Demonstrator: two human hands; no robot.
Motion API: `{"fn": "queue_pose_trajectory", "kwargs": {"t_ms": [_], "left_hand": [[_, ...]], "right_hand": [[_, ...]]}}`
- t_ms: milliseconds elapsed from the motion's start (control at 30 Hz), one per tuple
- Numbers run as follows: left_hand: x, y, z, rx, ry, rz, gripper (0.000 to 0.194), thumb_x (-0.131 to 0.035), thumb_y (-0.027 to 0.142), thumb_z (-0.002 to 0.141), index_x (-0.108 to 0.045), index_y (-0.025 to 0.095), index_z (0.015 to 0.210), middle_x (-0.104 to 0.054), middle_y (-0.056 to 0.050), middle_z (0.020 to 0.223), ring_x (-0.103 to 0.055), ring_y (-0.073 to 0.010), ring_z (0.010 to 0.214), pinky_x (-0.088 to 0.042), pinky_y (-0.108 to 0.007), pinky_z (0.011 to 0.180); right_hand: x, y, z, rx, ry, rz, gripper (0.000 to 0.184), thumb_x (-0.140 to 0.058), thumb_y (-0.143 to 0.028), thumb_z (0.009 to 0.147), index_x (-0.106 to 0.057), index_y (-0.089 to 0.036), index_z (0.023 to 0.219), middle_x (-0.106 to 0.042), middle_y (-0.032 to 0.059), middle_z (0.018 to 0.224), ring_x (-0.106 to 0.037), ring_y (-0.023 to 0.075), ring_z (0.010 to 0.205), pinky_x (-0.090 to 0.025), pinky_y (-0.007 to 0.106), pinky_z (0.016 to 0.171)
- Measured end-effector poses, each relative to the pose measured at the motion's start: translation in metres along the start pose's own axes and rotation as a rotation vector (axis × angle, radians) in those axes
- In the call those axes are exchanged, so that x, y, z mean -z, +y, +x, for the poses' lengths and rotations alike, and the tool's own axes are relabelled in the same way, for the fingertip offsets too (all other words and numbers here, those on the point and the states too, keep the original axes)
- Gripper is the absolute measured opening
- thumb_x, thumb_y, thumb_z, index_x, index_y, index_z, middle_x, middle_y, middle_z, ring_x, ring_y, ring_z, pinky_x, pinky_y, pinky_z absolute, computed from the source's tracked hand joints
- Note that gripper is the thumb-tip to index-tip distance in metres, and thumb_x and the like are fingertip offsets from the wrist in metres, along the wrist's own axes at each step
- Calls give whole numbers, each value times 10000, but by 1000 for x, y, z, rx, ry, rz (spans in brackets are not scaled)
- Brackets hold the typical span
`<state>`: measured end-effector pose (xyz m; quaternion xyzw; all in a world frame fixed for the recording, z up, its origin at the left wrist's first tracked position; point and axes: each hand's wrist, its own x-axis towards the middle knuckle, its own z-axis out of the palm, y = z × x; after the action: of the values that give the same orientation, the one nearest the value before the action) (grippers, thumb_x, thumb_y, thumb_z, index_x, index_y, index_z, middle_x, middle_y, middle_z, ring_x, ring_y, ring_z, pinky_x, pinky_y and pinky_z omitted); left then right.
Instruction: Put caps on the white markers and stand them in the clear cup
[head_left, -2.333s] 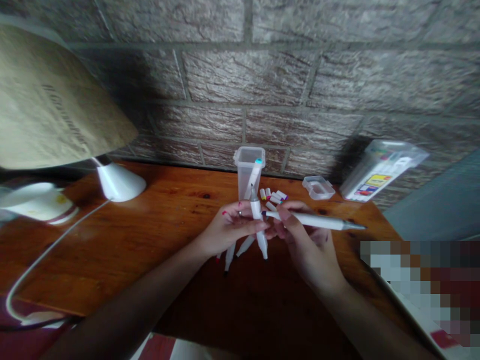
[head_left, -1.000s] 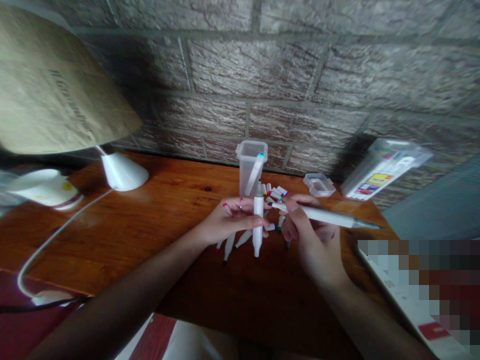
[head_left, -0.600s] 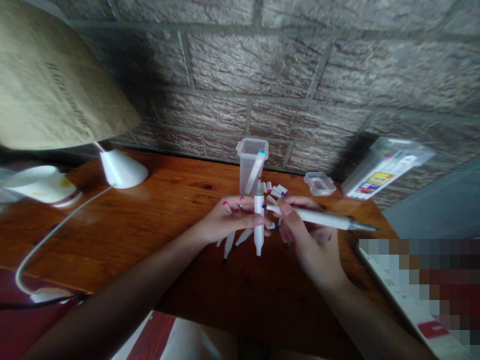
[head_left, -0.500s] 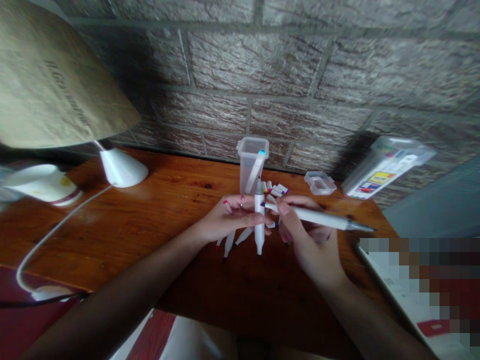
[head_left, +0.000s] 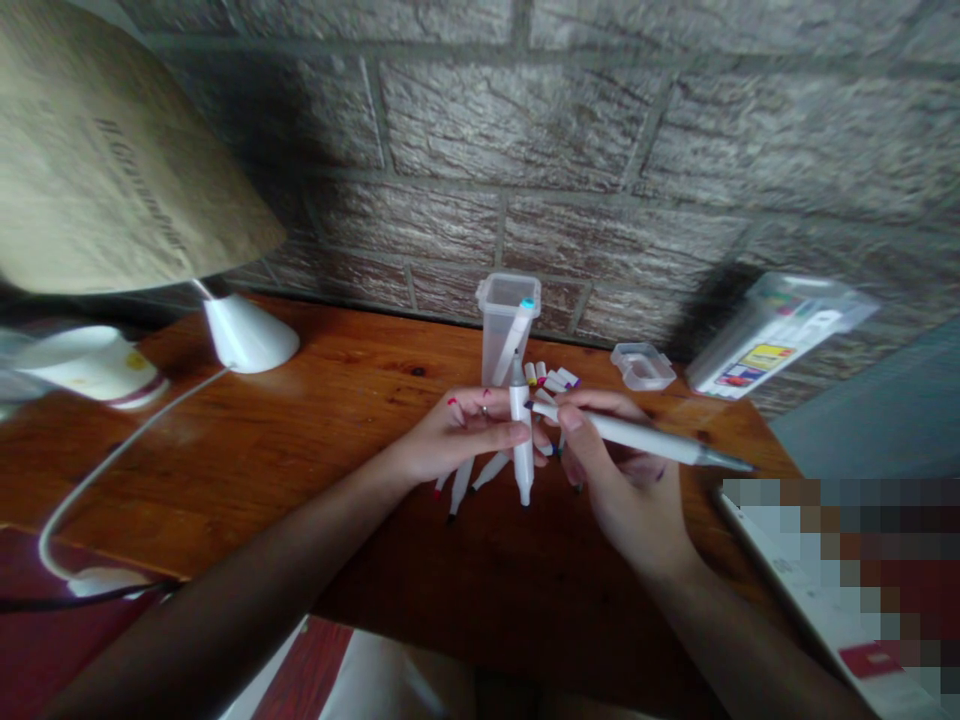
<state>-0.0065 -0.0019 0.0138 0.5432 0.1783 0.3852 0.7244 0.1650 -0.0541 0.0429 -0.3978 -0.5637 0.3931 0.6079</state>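
Note:
My left hand (head_left: pixel 466 430) is closed on an uncapped white marker (head_left: pixel 522 440), which stands nearly upright with its grey tip up. In my right hand (head_left: pixel 622 470) is a second white marker (head_left: pixel 645 437), held slanting to the right, both ends uncapped. Its dark left tip is at the upright marker's barrel; whether they touch I cannot tell. Below and behind my left hand lie several uncapped markers (head_left: pixel 460 490). Loose white caps (head_left: pixel 555 381) are scattered beyond my fingers. Behind them a clear plastic box (head_left: pixel 496 330) holds one marker with a turquoise end (head_left: pixel 517 335).
A clear lid (head_left: pixel 643 368) lies to the right of the box. At the right edge leans a case of markers (head_left: pixel 776 340). On the left stand a lamp (head_left: pixel 247 335) with a white cord and a paper cup (head_left: pixel 94 370). A brick wall (head_left: pixel 465 130) borders the wooden table (head_left: pixel 360 370).
The upright marker in my left hand has tilted slightly, its lower end shifting right. My right hand keeps its marker nearly in the same place. The view has shifted a little.

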Motion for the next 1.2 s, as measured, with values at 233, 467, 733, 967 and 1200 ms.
{"fn": "queue_pose_trajectory", "kwargs": {"t_ms": [233, 467, 733, 967, 1200], "left_hand": [[1, 0, -1, -2, -2, -8, 314, -778, 306, 815, -734, 151, 1084, -770, -82, 918, -749, -190, 796, -598, -305, 788], [0, 1, -1, -11, 1, -28, 370, -782, 310, 811, -721, 153, 1141, -767, -91, 924, -751, -208, 793, -606, -325, 767], [2, 0, -1, -18, -11, -59, 285, -796, 266, 796, -736, 164, 1056, -775, -60, 899, -751, -181, 775, -603, -297, 763], [3, -1, -1, -18, -37, -32, 249, -773, 292, 821, -744, 141, 1017, -773, -81, 924, -748, -183, 792, -601, -304, 792], [1, 1, -1, -3, 0, -55, 290, -805, 302, 785, -735, 141, 1015, -773, -75, 894, -751, -192, 768, -607, -310, 772]], "right_hand": [[3, 2, 2, -3, 34, -59, 131, -715, -332, 863, -703, -237, 953, -656, 10, 762, -594, 131, 607, -474, 250, 479], [7, 5, 3, 16, 68, -90, 147, -704, -357, 873, -701, -240, 962, -674, 31, 832, -640, 163, 716, -501, 267, 542], [6, 4, 2, 81, 36, -99, 148, -685, -340, 889, -683, -210, 961, -680, 27, 807, -653, 148, 681, -518, 248, 516], [3, -1, 2, 128, -23, -118, 92, -688, -294, 888, -681, -211, 929, -648, -14, 695, -593, 106, 538, -484, 222, 454], [5, 3, 4, 104, 24, -96, 101, -684, -303, 889, -676, -216, 940, -706, 21, 840, -650, 127, 619, -513, 234, 483]]}}
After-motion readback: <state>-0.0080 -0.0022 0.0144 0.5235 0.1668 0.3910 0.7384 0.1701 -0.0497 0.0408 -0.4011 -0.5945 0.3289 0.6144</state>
